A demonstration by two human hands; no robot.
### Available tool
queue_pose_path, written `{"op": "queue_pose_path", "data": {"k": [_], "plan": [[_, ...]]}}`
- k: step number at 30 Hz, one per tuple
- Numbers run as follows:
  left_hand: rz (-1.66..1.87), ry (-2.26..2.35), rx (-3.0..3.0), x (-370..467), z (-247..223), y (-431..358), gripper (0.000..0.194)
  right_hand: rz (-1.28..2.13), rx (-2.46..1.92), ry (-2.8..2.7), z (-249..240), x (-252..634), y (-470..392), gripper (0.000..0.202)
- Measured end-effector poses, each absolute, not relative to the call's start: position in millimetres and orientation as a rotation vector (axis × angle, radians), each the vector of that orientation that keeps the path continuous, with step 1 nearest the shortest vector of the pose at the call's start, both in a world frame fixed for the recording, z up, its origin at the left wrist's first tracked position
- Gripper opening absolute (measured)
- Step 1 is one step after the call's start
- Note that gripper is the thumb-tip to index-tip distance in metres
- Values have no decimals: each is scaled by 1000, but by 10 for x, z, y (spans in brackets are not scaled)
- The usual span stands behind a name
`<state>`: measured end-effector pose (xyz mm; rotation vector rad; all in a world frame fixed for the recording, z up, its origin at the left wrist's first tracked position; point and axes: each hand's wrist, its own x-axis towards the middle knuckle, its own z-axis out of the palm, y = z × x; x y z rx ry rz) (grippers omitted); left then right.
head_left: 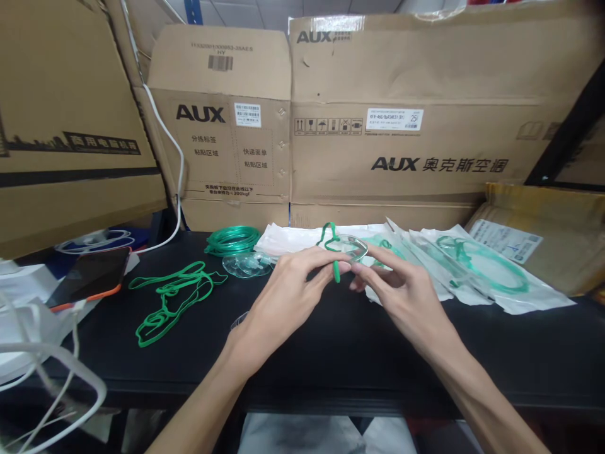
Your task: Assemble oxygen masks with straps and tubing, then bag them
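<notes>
Above the middle of the table, a clear plastic oxygen mask (355, 248) is held between both hands. My left hand (302, 277) pinches its near left edge together with a green elastic strap (328, 232), one end of which hangs below the fingers. My right hand (394, 277) grips the mask's right edge between thumb and fingers. Much of the mask is hidden by the fingers. On the left lie several loose green straps (177, 296). A coil of green tubing (234, 240) sits behind another clear mask piece (246, 265).
White packages with green tubing inside (494, 268) lie at the right rear. A phone in an orange case (94, 277) and white cables (51, 353) are at the left. Large cardboard boxes (340, 139) wall off the back of the black table (331, 359).
</notes>
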<state>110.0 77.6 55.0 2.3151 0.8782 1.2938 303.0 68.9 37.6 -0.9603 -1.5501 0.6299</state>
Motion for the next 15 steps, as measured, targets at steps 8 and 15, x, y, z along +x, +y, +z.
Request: {"op": "queue_pose_path", "data": {"k": [8,15], "plan": [[1343,915,2463,1137,516,800,29,1038,-621,-1345,421,2990,655,14],[1090,1073,2505,1066,453,851,25,909,-700,-1305,378,3007,745,29]]}}
